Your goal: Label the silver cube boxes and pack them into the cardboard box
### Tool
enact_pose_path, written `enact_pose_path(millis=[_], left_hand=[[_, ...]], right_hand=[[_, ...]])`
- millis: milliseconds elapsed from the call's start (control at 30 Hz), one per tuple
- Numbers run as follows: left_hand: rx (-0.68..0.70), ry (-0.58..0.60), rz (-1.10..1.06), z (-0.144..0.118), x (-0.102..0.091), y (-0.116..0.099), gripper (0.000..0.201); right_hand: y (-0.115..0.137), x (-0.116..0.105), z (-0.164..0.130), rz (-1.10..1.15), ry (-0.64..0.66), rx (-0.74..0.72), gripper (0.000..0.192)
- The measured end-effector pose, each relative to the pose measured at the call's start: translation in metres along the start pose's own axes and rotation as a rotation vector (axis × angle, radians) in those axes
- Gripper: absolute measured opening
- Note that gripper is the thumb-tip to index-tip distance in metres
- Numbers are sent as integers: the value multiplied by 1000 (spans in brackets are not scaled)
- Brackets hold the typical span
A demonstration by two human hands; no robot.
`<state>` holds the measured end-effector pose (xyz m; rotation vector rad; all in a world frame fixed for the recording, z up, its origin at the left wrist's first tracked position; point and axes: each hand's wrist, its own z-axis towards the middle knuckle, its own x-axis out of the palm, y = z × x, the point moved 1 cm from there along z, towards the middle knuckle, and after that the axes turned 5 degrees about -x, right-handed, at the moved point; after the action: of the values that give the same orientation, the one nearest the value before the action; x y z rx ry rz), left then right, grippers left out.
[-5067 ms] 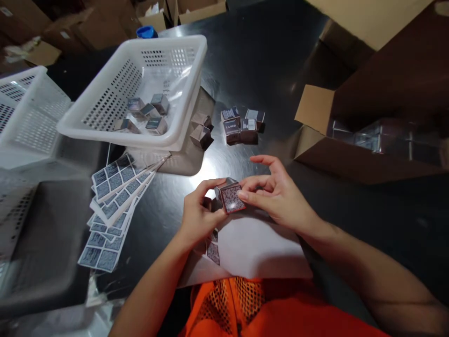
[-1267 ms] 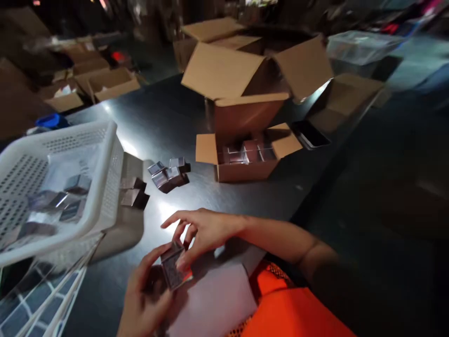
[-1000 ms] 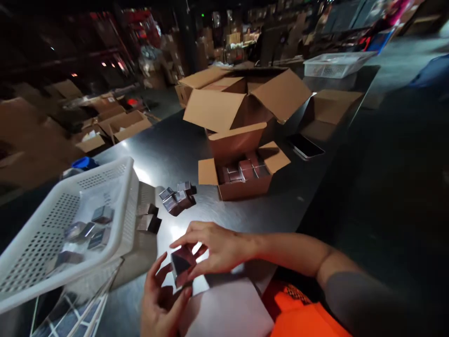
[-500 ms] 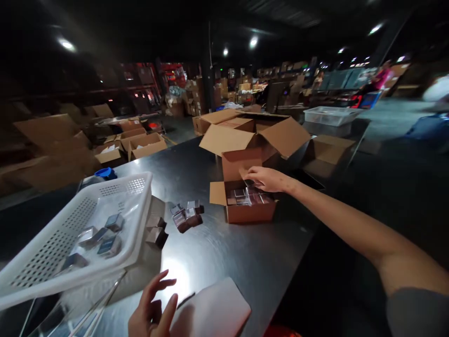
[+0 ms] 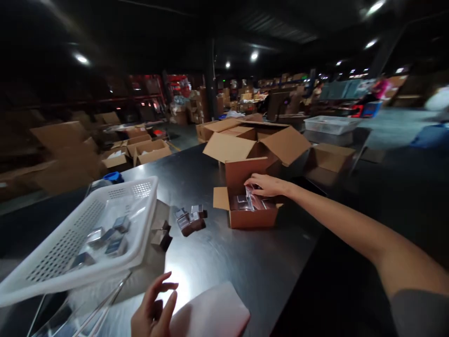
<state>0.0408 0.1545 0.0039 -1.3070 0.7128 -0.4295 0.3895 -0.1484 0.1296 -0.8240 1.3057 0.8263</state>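
The right hand [image 5: 265,185] reaches into the small open carton [image 5: 247,213], fingers pinching 1 glossy little box [image 5: 249,200], probably light, stiff and slippery, best gripped across opposite flat faces, while the left hand [image 5: 154,311] hovers open, empty.

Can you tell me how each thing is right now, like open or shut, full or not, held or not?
small cardboard box: open, flaps up, small silver boxes inside
right hand: reaching into it, fingers on a silver box
left hand: open, holding nothing
white basket: tilted, a few silver boxes inside
big cardboard box: open, flaps spread
loose silver boxes: lying in a cluster on the table
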Motion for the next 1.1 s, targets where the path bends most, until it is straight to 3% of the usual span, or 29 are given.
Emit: enact_pose_path(millis=[167, 267, 467, 533, 600, 667, 733, 800, 833, 933, 1100], left_hand=[[-74, -15, -52, -3, 4, -8, 65], [-49, -6, -28, -3, 3, -7, 62], [-11, -29, 149, -1, -1, -3, 51], [14, -62, 225, 0, -1, -1, 47], [26, -119, 287, 0, 0, 0, 42], [27, -186, 330, -1, 0, -2, 36], [45, -233, 340, -2, -2, -7, 31], [137, -219, 289, 0, -5, -11, 30], [187, -274, 261, 4, -7, -10, 30], [237, -348, 234, 19, -13, -2, 35], [7, -288, 429, 34, -22, 5, 32]], right_hand=[[4, 1, 7, -87, -19, -9, 29], [14, 4, 15, -116, -49, -11, 32], [38, 11, 25, -5, -110, 27, 26], [62, 9, 26, 66, -150, 39, 25], [104, 10, 28, 169, -195, -11, 27], [163, 21, 33, 338, -194, -159, 35], [227, 39, 38, 534, -137, -349, 55], [280, 57, 41, 717, -81, -462, 68], [299, 66, 44, 800, -61, -476, 69], [322, 88, 57, 1018, -11, -388, 64], [302, 99, 70, 1089, -77, -269, 38]])
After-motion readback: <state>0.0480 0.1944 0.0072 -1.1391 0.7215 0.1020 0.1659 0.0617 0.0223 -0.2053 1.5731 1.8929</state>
